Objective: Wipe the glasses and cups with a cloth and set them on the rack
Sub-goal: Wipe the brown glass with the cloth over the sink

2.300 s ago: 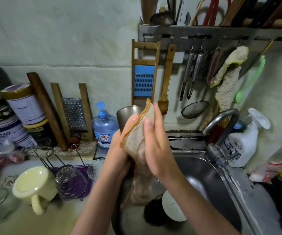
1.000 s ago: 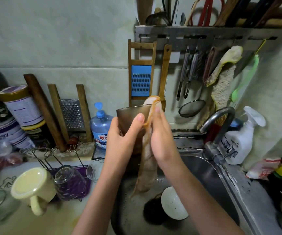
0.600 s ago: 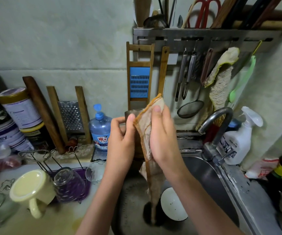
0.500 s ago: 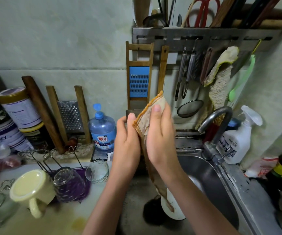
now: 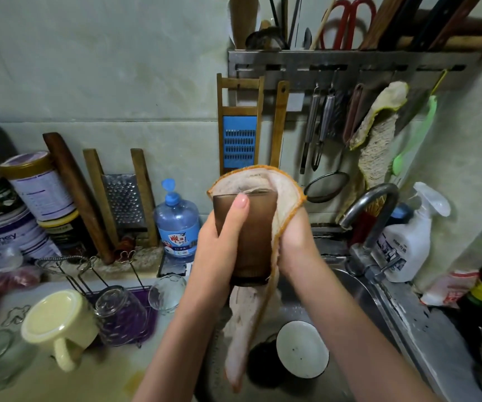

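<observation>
Brown glass (image 5: 258,227): grasped by left hand (image 5: 216,250). Cloth (image 5: 287,192): draped over rim, clutched against glass at 3 o'clock by right hand (image 5: 297,242); tail hung toward 6 o'clock.

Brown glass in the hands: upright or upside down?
Upright: the brown glass has its wide mouth up and thick base down; the left hand grips it, and the cloth wraps its rim.

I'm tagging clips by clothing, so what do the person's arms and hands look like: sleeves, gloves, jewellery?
No sleeves show: the left forearm and right forearm are bare to the frame's edge. The left hand and right hand wear no gloves, and no ring, watch or bracelet is visible.
</observation>
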Tool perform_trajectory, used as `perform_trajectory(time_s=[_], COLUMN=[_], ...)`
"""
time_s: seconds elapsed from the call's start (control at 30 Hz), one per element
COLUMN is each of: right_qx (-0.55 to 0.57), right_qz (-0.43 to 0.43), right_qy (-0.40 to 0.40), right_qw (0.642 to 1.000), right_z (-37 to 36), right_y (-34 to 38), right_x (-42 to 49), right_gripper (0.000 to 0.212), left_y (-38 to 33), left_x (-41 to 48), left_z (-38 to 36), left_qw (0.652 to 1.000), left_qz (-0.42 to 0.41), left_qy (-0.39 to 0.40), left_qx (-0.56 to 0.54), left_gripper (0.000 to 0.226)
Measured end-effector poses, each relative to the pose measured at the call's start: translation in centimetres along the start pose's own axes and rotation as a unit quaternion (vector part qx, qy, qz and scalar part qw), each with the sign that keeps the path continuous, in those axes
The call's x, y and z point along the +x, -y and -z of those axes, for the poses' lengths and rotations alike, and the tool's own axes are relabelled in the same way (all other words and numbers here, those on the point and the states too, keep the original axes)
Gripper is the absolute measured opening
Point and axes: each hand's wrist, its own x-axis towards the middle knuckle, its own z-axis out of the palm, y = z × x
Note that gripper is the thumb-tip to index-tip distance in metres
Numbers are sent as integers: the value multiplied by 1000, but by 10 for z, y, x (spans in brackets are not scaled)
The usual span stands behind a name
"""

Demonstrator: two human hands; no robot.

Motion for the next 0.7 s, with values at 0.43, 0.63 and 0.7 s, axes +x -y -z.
perform_trajectory(time_s=[0.43, 0.63, 0.7], right_qx=[-66, -3, -52], right_qz=[43, -44, -14], right_qy=[-69, -94, -164], right_qw=[995, 995, 985], right_z=[13, 22, 21], right_y=[-22, -26, -42], right_x=[-3, 2, 5], right_gripper=[52, 47, 54], left_y=[1, 18, 25], left_x=[9, 10, 10], left_z=[1, -7, -4], left_qw=[998, 981, 967], left_qz=[-3, -28, -68], left_qy=[-6, -85, -106], left_qx=[61, 175, 223], left_gripper=[66, 68, 70])
